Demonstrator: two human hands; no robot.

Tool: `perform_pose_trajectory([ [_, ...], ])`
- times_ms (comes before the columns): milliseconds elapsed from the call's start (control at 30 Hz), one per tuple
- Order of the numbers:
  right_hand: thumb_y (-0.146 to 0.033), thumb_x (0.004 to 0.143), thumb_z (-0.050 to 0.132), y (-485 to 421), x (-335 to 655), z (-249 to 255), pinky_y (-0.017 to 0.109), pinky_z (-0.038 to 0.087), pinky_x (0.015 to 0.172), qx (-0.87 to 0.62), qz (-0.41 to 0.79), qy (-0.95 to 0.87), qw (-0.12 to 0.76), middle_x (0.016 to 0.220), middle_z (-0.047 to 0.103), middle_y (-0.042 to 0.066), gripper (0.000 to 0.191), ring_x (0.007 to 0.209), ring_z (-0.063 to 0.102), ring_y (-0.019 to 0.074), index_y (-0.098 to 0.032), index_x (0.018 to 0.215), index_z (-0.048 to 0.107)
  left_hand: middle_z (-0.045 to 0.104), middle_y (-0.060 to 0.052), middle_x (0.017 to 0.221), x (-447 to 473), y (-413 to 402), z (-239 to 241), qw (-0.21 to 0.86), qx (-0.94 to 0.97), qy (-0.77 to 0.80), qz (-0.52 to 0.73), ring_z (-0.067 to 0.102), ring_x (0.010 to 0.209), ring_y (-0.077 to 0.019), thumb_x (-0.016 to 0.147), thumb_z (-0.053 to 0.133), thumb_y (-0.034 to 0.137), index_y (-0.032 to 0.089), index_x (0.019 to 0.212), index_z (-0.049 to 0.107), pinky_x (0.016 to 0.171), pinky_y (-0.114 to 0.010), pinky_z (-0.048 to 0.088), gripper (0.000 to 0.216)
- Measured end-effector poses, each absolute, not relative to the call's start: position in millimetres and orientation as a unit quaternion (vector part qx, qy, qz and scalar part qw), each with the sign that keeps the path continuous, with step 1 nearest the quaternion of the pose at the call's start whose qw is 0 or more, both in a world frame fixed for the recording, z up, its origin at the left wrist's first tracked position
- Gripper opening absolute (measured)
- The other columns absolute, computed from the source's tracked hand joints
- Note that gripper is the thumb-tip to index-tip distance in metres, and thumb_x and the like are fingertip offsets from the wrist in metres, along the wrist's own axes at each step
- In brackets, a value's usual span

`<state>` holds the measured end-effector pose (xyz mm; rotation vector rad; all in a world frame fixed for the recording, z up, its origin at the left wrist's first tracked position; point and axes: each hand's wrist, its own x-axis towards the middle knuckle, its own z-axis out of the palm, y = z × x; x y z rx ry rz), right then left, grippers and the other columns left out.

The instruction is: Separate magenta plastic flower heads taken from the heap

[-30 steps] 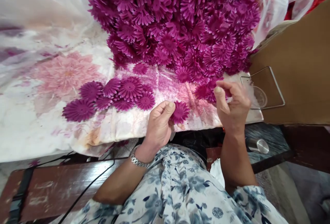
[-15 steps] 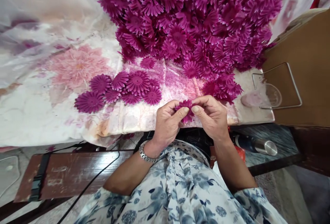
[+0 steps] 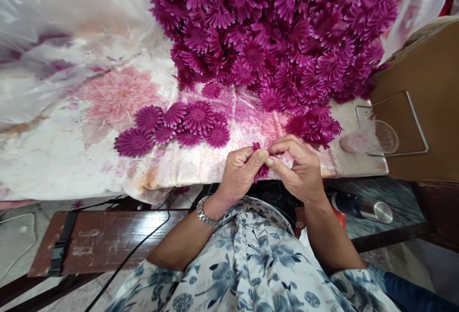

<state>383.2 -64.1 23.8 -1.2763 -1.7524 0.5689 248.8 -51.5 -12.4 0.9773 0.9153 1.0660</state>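
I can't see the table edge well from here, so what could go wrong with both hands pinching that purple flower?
1. The purple flower is pinched by left hand and right hand over the cloth's near edge; a slip could drop it to the floor.
2. The big flower pile slopes toward the hands and may slide into the sorted row.

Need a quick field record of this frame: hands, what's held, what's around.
left hand: pinches flower
right hand: pinches same flower
flower: magenta, mostly hidden between fingers
pile: magenta flowers, behind hands
row: flat flowers laid out, left of hands
cloth: floral, stained pink
box: cardboard, right
flask: steel, below table edge
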Motion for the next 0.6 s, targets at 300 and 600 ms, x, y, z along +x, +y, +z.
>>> perform_pose_trajectory([
  [300, -0.021, 0.081, 0.060, -62.9, 395.8, 13.8, 0.025, 0.044, 0.064, -0.576, 0.170, -0.600, 0.528, 0.075, 0.058, -0.002, 0.002, 0.069, 0.055, 0.0102, -0.019, 0.082, 0.061, 0.043, 0.005, 0.049, 253.6, -42.3, 10.1, 0.780, 0.272, 0.362, 0.432, 0.038, 0.038, -0.0063, 0.071, 0.064, 0.057, 0.017, 0.061, 0.049, 0.035, -0.020, 0.031, 0.044],
  [600, -0.021, 0.077, 0.064, -73.2, 424.0, 13.7, 0.025, 0.042, 0.064, -0.582, 0.102, -0.537, 0.602, 0.071, 0.057, -0.002, 0.002, 0.069, 0.054, 0.0109, -0.019, 0.079, 0.063, 0.043, 0.006, 0.054, 261.9, -29.6, 18.7, 0.764, 0.280, 0.395, 0.427, 0.040, 0.043, -0.0054, 0.064, 0.075, 0.036, 0.016, 0.061, 0.053, 0.038, -0.019, 0.035, 0.030],
])
